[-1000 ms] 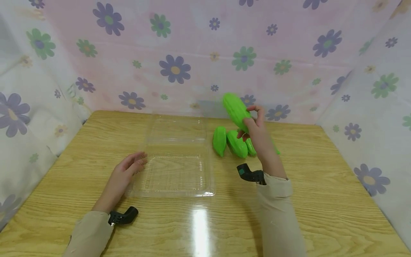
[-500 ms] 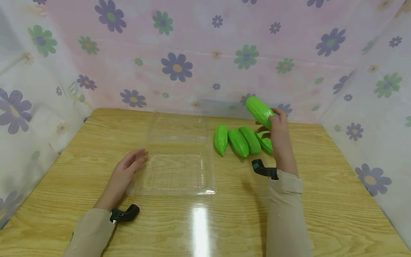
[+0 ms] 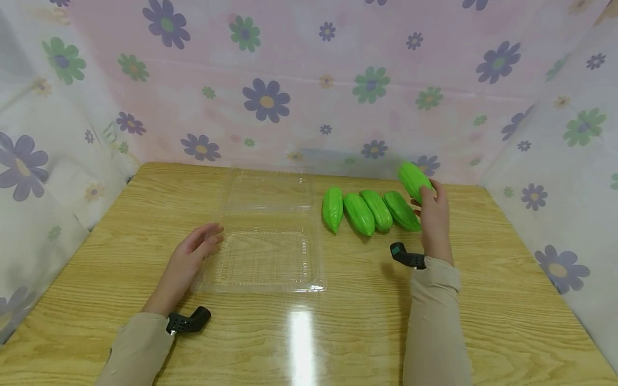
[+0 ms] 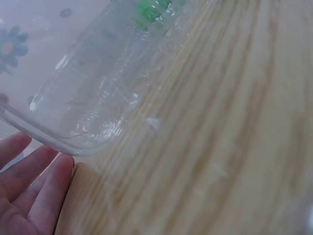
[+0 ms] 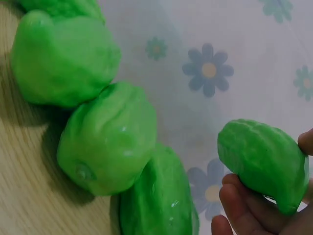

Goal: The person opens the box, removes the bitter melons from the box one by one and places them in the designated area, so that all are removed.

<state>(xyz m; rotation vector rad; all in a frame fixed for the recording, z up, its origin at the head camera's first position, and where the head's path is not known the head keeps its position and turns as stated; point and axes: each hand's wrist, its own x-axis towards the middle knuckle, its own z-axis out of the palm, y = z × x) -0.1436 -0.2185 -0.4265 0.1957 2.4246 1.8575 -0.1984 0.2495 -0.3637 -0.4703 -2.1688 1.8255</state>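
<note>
My right hand (image 3: 435, 220) holds a bright green, ribbed bitter melon (image 3: 413, 181) between thumb and fingers, raised off the table at the right end of a row. Several more bitter melons (image 3: 359, 214) lie side by side to its left. In the right wrist view the held bitter melon (image 5: 264, 161) is tilted, with some fingers under it. My left hand (image 3: 189, 258) rests at the left edge of a clear plastic clamshell box (image 3: 263, 289), fingers relaxed. In the left wrist view the fingertips touch or nearly touch the box's rim (image 4: 54, 145); I cannot tell which.
The box's lid (image 3: 270, 190) lies folded open toward the back of the wooden table (image 3: 357, 332). A flowered cloth (image 3: 309, 69) hangs behind the table and along both sides. A black wrist camera (image 3: 407, 258) sits on each cuff.
My right hand has carried the bitter melon rightward, then lowered it toward the row's right end. The lying bitter melons are now uncovered. The left hand has stayed at the box.
</note>
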